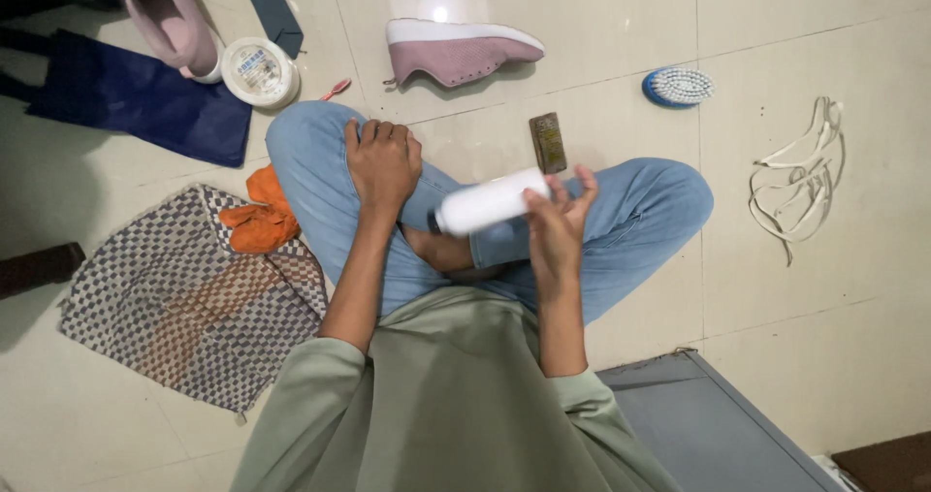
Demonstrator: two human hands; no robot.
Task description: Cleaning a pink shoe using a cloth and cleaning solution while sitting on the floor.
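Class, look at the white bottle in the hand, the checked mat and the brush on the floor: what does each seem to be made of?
White bottle, held in the right hand: likely plastic, smooth with a dull sheen. Checked mat: woven cloth, going by its visible weave and limp edges. Brush: seemingly a blue plastic body with pale bristles, fibre uncertain.

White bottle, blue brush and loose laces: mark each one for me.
White bottle [490, 202], head view, middle of its body, held in the right hand [555, 232].
Blue brush [678, 87], head view, on its white bristles.
Laces [802, 177], head view, on the tangled loops.
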